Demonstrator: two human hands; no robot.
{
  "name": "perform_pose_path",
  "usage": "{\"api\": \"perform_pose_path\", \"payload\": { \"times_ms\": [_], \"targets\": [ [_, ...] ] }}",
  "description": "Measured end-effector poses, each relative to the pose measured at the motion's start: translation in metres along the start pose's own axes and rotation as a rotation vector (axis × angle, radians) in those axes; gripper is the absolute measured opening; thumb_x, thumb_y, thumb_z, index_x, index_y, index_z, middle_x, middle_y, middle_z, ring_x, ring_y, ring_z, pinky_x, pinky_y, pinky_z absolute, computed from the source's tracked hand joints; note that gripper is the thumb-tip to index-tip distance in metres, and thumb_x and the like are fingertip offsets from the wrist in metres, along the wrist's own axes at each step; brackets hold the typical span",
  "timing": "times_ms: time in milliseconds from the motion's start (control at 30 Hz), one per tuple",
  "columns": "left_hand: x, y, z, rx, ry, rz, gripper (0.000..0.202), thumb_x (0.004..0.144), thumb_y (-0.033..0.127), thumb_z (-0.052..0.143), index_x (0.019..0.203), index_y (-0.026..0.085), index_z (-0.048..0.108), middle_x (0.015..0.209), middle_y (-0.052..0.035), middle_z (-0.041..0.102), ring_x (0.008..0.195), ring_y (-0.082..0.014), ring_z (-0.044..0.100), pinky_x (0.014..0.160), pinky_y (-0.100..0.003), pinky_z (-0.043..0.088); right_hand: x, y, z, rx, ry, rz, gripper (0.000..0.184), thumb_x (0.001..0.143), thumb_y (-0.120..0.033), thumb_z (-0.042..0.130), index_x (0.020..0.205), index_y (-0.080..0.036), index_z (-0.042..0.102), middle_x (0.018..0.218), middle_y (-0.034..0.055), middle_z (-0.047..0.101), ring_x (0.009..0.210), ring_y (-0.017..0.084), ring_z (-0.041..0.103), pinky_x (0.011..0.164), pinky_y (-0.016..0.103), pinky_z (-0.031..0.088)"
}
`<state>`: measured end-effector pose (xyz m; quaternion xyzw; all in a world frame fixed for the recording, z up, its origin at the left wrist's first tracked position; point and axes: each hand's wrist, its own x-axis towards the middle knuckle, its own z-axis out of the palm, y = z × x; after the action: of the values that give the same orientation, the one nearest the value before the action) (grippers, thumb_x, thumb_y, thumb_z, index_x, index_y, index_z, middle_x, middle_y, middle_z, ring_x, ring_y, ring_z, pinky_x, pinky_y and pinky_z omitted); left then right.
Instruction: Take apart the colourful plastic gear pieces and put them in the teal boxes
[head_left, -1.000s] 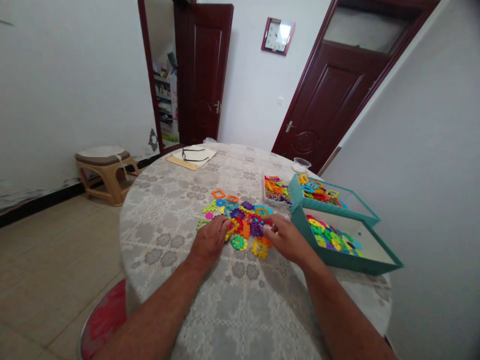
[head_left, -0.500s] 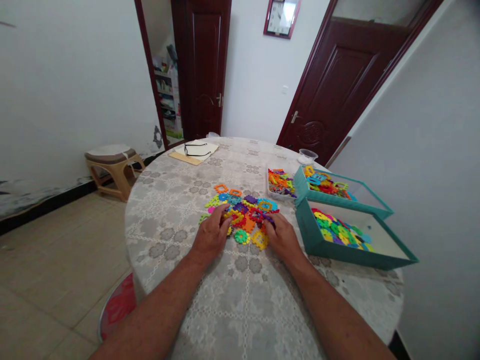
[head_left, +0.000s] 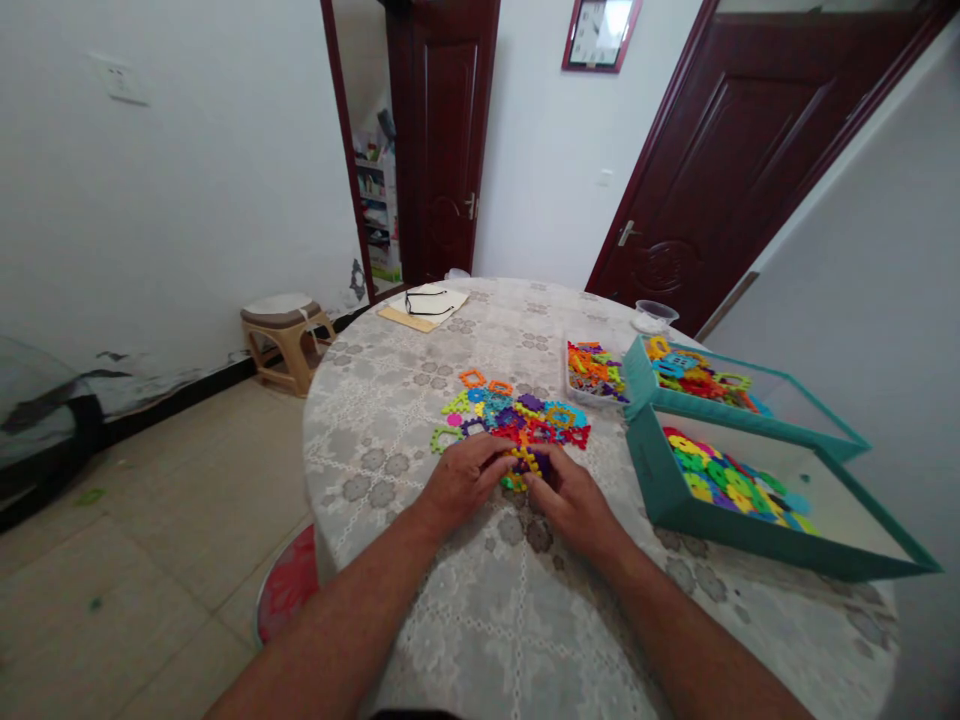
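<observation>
Snap-together plastic pieces (head_left: 510, 420) lie in a loose, many-coloured spread near the middle of the tabletop (head_left: 375, 470), which is covered with a lace-patterned cloth. Both hands are curled in close together at the near edge of the spread. The left hand (head_left: 465, 480) and the right hand (head_left: 574, 500) grip a small joined cluster (head_left: 527, 468) of yellow and purple pieces between them. Only that cluster clearly looks joined. Most other pieces lie separate, though some may be linked. More are heaped to the right in a white tray (head_left: 592, 403), a far teal box (head_left: 735, 425) and a near teal box (head_left: 750, 548). Glasses (head_left: 431, 302) rest on paper at the far side.
</observation>
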<state>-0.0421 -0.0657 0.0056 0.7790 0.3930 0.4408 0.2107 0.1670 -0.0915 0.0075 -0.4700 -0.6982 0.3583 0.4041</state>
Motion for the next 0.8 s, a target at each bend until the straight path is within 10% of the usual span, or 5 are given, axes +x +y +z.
{"api": "perform_pose_path", "payload": {
  "times_ms": [167,333,533,800],
  "targets": [
    [0.002,-0.012,-0.022,0.352,0.284,-0.178,0.032,0.094,0.014,0.05,0.118,0.018,0.07,0.116,-0.0098,0.073,0.113,-0.0245,0.064,0.105,-0.04,0.049,0.005,0.012,-0.011,-0.035,0.161,0.084,0.047,0.091,-0.043,0.063,0.134,-0.022,0.061,0.102,0.0064,0.073,0.088,0.023,0.067,0.077,0.035,0.054],
    [-0.006,-0.021,-0.029,0.682,0.038,-0.416,0.055,0.075,0.016,0.065,0.129,0.025,0.07,0.132,-0.0119,0.065,0.122,-0.035,0.056,0.1,-0.05,0.047,0.009,0.021,-0.02,-0.027,0.245,0.122,0.055,0.089,-0.045,0.063,0.139,-0.023,0.058,0.095,0.0038,0.072,0.078,0.021,0.065,0.071,0.033,0.053],
    [-0.008,-0.025,-0.025,0.687,-0.054,-0.367,0.045,0.08,0.017,0.063,0.124,0.025,0.071,0.124,-0.0112,0.066,0.115,-0.032,0.057,0.096,-0.047,0.048,0.009,0.022,-0.018,-0.034,0.232,0.132,0.053,0.088,-0.045,0.064,0.136,-0.022,0.061,0.097,0.0054,0.073,0.081,0.022,0.065,0.072,0.033,0.053],
    [-0.005,-0.028,-0.025,0.54,0.221,-0.186,0.051,0.08,0.011,0.063,0.13,0.016,0.061,0.124,-0.0143,0.059,0.118,-0.0296,0.059,0.107,-0.047,0.05,0.009,0.023,-0.019,0.01,0.226,0.147,0.05,0.089,-0.045,0.065,0.133,-0.022,0.06,0.103,0.0063,0.073,0.086,0.023,0.066,0.073,0.033,0.053]
  ]
}}
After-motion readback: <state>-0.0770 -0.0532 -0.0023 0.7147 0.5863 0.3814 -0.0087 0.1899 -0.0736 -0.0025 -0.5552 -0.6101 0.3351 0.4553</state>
